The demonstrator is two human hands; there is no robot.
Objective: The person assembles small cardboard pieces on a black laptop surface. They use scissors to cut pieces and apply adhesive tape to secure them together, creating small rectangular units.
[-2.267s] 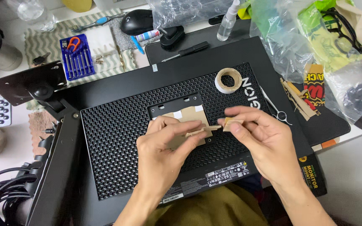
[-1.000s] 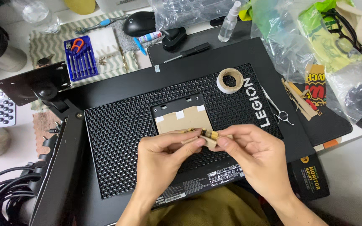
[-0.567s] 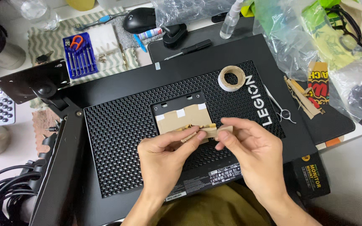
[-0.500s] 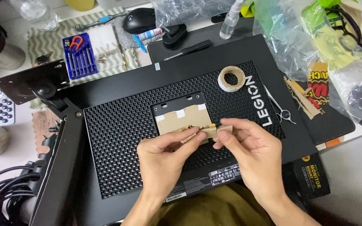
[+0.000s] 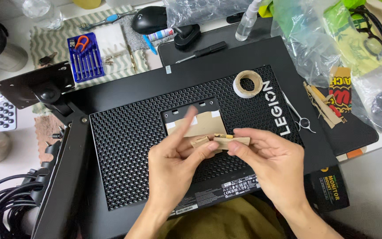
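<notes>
Brown tape strip [image 5: 226,141] sits pinched between our left hand [image 5: 177,170] and right hand [image 5: 273,166], both clamped on its ends, above the black monitor back [image 5: 124,141] near the worktop's front edge. We see a tape roll [image 5: 248,83] well apart, toward the rear edge.
</notes>
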